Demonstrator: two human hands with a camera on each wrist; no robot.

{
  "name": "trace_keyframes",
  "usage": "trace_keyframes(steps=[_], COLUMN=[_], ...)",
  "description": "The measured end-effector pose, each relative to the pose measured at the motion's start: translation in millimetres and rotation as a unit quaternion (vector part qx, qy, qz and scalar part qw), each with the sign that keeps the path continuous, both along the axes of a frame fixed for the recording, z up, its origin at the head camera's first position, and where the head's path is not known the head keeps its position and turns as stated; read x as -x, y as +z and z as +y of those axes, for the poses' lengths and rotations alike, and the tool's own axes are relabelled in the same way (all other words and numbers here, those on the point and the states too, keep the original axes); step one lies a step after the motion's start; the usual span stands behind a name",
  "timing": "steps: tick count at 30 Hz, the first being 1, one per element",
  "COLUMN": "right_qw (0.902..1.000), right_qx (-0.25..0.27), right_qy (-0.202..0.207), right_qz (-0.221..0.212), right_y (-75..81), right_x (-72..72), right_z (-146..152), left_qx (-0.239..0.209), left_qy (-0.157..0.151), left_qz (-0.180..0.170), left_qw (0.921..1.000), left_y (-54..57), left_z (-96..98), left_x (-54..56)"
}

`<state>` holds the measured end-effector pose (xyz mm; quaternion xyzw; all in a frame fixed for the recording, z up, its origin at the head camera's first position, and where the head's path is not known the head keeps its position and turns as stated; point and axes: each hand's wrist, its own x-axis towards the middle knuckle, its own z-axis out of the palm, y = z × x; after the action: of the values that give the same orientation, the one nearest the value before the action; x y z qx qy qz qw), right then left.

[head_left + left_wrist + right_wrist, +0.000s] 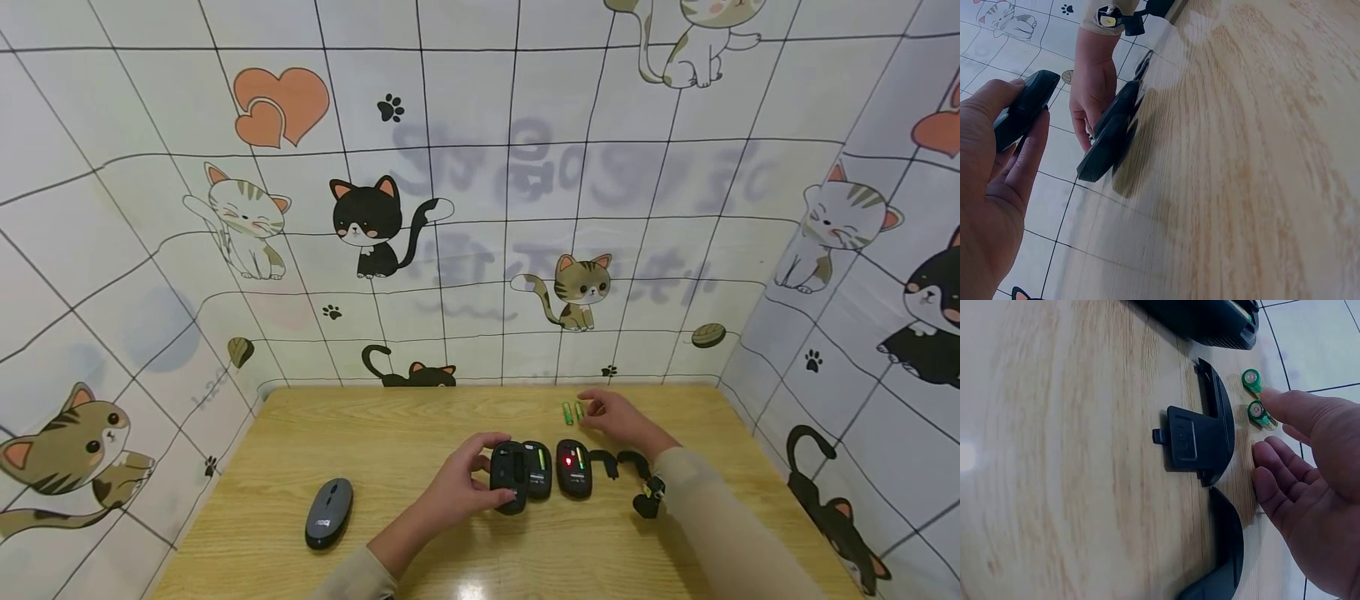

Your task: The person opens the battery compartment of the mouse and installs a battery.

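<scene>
My left hand (468,479) grips a black computer mouse (508,487), thumb on one side and fingers on the other. It is raised off the table in the left wrist view. Beside it lies a second black mouse (539,471), underside up, with a battery showing. A third overturned mouse (573,479) shows a red light and a battery. My right hand (618,418) is at two green batteries, its thumb tip right at the nearer battery (1256,410); the other battery (1250,377) lies alongside. Its remaining fingers are loosely bent.
A black battery cover (1194,440) with a tab lies right of the mice, and a second curved black cover (1229,544) beside it. A grey-black mouse (328,512) sits upright at the left of the wooden table (420,417). Cat-print sheeting (480,250) rises behind.
</scene>
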<state>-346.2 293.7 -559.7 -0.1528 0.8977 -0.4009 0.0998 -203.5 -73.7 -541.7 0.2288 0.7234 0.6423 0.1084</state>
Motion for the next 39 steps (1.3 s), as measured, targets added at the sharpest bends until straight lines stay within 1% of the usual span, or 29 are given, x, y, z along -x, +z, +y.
trace_keyframes(steps=[4, 11, 16, 19, 23, 30, 36, 39], right_qw=[0.9999, 0.9996, 0.9999, 0.9997, 0.9987, 0.9962, 0.9953, 0.9938], right_qx=[-0.01, -0.028, -0.009, 0.004, 0.004, 0.004, 0.032, 0.051], right_qy=[0.0, -0.005, -0.007, -0.021, -0.047, -0.081, -0.083, -0.088], right_qz=[-0.004, 0.004, 0.011, 0.012, 0.019, 0.031, 0.039, 0.044], right_y=[-1.2, -5.0, -4.3, -7.2, -10.9, -12.5, -13.4, -11.4], right_x=[0.5, 3.6, 1.5, 0.5, -1.6, -7.4, -10.2, -11.9], right_z=[-1, -2, -2, -3, -4, -4, -3, -3], left_qx=[0.002, 0.002, -0.003, -0.006, -0.007, -0.002, -0.003, -0.005], left_qy=[0.003, 0.0, 0.002, 0.003, 0.0, 0.002, 0.0, -0.001], left_qz=[0.0, 0.002, 0.0, -0.002, -0.002, 0.002, 0.001, 0.0], left_qw=[1.0, 1.0, 1.0, 1.0, 1.0, 1.0, 1.0, 1.0], left_y=[0.4, 0.5, -0.1, -0.5, -1.0, -1.1, -0.7, -0.9], left_z=[0.3, 0.9, -0.4, -1.0, -1.5, -1.3, -0.3, 0.1], left_x=[0.3, 1.9, 1.9, 1.9, 2.3, 2.1, 1.8, 1.7])
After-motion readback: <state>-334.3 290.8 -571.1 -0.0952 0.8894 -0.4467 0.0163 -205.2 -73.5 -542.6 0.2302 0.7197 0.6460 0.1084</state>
